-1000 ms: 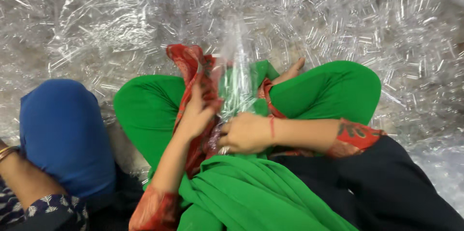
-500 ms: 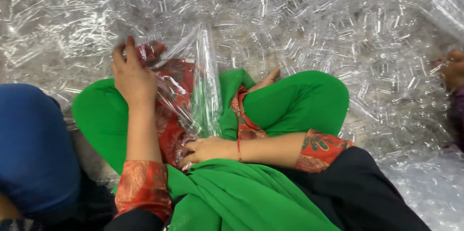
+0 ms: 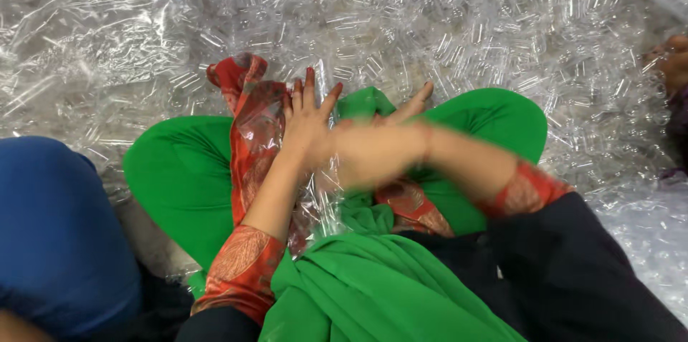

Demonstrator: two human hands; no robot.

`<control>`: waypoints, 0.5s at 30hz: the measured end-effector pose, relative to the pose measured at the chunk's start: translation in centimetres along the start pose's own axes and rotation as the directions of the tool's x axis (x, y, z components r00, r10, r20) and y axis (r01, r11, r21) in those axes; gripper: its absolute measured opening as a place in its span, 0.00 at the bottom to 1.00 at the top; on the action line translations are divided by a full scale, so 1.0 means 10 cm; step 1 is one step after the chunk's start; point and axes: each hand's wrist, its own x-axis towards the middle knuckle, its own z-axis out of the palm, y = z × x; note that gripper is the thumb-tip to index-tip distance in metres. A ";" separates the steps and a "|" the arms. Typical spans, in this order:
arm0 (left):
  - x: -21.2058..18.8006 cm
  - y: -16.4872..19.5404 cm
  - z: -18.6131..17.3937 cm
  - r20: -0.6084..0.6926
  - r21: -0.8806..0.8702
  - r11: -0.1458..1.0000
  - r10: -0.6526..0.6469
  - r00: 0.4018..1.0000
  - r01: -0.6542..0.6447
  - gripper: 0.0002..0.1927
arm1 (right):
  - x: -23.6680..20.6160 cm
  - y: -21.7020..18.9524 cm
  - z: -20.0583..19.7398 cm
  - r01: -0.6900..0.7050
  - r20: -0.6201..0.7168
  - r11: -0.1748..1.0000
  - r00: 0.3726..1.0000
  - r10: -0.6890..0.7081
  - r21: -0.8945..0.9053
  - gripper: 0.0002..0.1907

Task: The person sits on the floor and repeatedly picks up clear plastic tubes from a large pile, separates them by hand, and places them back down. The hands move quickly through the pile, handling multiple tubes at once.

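I sit cross-legged in green trousers (image 3: 179,177) with a red patterned scarf (image 3: 251,134) across my lap. A clear plastic bag (image 3: 324,202) lies crumpled on the scarf between my knees. My left hand (image 3: 308,123) rests flat on the bag's upper part, fingers stretched out and slightly apart. Crossing in front of it from the right, my right hand (image 3: 365,152) is blurred by motion. It touches the left wrist and the bag. Its grip is not readable.
A deep heap of clear plastic bags (image 3: 444,20) covers the floor ahead and on both sides. Another person's blue-clad knee (image 3: 64,234) is close at my left. A second person's hand (image 3: 672,63) shows at the right edge.
My left hand came down from the scarf's far end onto the bag in my lap. The upright bag has dropped and crumpled. My right hand slid left to meet the left hand.
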 end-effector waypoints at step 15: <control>1.02 -0.51 -0.85 -0.471 -0.514 0.849 -0.162 0.867 -0.120 0.27 | 0.76 1.62 -1.08 -0.386 -0.827 0.865 0.559 -0.057 -0.320 0.42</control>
